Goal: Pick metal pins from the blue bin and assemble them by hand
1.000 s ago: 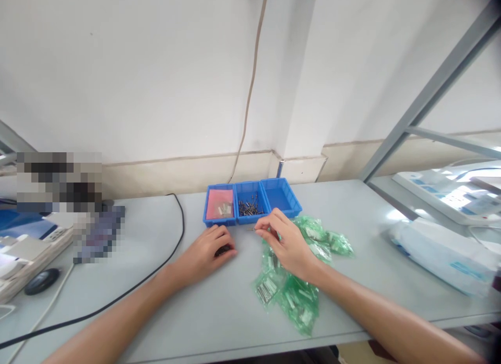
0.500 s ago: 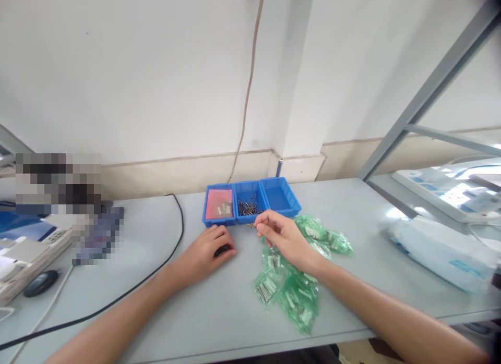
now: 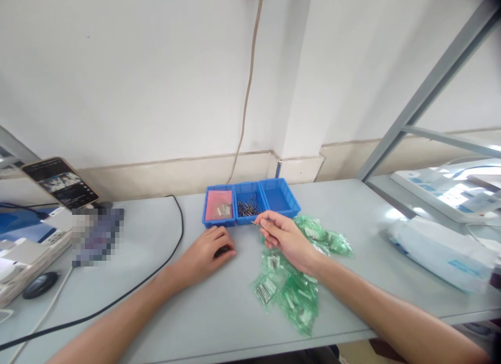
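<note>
My right hand (image 3: 284, 236) is closed in a pinch on a small brass-coloured metal pin (image 3: 254, 223), just in front of the middle blue bin (image 3: 261, 199). That bin holds a heap of similar dark and brassy metal pins (image 3: 247, 207). My left hand (image 3: 211, 249) rests on the table in front of the left blue bin (image 3: 204, 213), its fingers curled round small dark pieces (image 3: 222, 251) that are mostly hidden. Beneath and beside my right hand lie several green plastic bags (image 3: 297, 306) with metal pins and white labels inside.
A pink sheet (image 3: 217, 199) with a small clear packet lies in the left bin. The right blue bin (image 3: 279, 197) stands beside the middle one. A black cable (image 3: 172, 254), mouse (image 3: 40, 284) and phone (image 3: 62, 181) are at left, a white soft pack (image 3: 442, 254) at right.
My right hand has turned slightly, and the pin at its fingertips now points up and left. My left hand keeps its place.
</note>
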Demonstrator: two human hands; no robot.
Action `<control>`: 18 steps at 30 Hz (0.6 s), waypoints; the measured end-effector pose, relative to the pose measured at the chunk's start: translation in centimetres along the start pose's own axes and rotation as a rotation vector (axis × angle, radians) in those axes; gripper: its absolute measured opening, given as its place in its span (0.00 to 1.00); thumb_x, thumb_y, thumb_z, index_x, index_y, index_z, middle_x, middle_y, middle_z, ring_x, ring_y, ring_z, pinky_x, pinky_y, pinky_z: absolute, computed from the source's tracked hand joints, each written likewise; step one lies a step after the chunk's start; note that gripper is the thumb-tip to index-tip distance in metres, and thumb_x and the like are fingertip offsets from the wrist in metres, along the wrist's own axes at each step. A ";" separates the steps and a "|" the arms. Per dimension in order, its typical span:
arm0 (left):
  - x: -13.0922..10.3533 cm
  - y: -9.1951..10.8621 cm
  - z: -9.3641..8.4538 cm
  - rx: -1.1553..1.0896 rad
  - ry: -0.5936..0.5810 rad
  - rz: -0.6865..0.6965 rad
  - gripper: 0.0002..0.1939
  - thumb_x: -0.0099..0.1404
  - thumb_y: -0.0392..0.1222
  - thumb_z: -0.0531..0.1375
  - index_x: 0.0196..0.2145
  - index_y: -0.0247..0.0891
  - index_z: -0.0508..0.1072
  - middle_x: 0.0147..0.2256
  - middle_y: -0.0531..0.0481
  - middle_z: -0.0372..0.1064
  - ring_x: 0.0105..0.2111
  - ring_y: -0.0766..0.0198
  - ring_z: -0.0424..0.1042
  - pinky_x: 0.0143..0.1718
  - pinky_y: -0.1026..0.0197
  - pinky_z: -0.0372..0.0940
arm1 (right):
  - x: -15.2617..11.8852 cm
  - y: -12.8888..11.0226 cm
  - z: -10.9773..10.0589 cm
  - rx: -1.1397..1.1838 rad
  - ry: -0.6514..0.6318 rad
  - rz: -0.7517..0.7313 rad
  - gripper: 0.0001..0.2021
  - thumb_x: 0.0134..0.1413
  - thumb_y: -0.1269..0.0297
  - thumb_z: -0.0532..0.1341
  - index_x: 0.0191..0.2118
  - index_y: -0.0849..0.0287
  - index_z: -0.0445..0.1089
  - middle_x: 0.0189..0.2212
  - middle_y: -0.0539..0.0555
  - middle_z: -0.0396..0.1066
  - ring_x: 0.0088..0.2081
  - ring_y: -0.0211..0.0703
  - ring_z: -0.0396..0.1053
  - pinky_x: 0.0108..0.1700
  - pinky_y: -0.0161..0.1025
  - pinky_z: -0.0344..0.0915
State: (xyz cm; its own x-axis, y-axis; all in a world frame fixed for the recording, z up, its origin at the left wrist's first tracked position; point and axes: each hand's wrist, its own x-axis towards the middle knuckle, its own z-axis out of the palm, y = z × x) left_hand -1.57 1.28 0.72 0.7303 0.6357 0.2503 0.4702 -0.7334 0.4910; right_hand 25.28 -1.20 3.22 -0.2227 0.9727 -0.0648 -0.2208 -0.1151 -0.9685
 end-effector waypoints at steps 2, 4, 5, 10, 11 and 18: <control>0.0 0.0 0.0 0.003 0.000 -0.002 0.06 0.80 0.42 0.58 0.43 0.40 0.74 0.43 0.47 0.70 0.44 0.56 0.68 0.47 0.54 0.65 | 0.0 0.0 0.0 -0.002 0.013 -0.016 0.15 0.63 0.48 0.69 0.42 0.55 0.73 0.26 0.44 0.62 0.25 0.36 0.55 0.29 0.37 0.56; 0.0 -0.1 0.0 0.003 -0.004 -0.001 0.06 0.80 0.42 0.59 0.43 0.41 0.74 0.43 0.47 0.70 0.44 0.56 0.68 0.47 0.55 0.65 | 0.0 0.1 -0.1 -0.064 0.031 -0.053 0.14 0.64 0.49 0.67 0.44 0.54 0.74 0.30 0.46 0.65 0.25 0.36 0.57 0.29 0.38 0.58; 0.0 -0.1 0.0 0.002 -0.004 0.001 0.06 0.80 0.42 0.59 0.43 0.41 0.74 0.43 0.47 0.70 0.44 0.56 0.68 0.47 0.55 0.65 | 0.0 0.1 -0.2 -0.124 0.039 -0.079 0.13 0.65 0.49 0.67 0.45 0.53 0.74 0.31 0.47 0.67 0.25 0.37 0.58 0.29 0.38 0.58; 0.0 -0.1 0.0 0.004 0.004 0.003 0.06 0.80 0.42 0.59 0.43 0.40 0.74 0.43 0.47 0.70 0.43 0.56 0.67 0.47 0.55 0.64 | -0.4 0.4 -0.4 -0.602 0.068 -0.344 0.08 0.73 0.57 0.60 0.50 0.50 0.75 0.36 0.51 0.71 0.32 0.43 0.67 0.33 0.40 0.62; 0.0 -0.1 0.0 0.007 0.003 0.002 0.06 0.80 0.42 0.59 0.43 0.40 0.73 0.43 0.47 0.69 0.43 0.56 0.67 0.46 0.55 0.64 | -0.6 0.5 -0.3 -0.686 0.063 -0.414 0.08 0.74 0.60 0.59 0.50 0.50 0.76 0.38 0.53 0.72 0.35 0.45 0.68 0.35 0.41 0.63; 0.0 0.2 0.0 0.030 -0.007 -0.009 0.06 0.80 0.42 0.58 0.43 0.40 0.73 0.43 0.47 0.69 0.43 0.56 0.67 0.47 0.54 0.64 | -0.7 0.8 -0.2 -0.853 0.065 -0.514 0.07 0.77 0.64 0.55 0.48 0.52 0.70 0.42 0.53 0.74 0.40 0.45 0.71 0.44 0.42 0.66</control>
State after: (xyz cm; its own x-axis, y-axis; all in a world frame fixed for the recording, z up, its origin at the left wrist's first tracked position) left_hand -1.47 1.18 0.79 0.7294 0.6405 0.2405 0.4909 -0.7348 0.4681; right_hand 25.46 -1.94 2.48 -0.2333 0.8758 0.4225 0.4855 0.4813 -0.7298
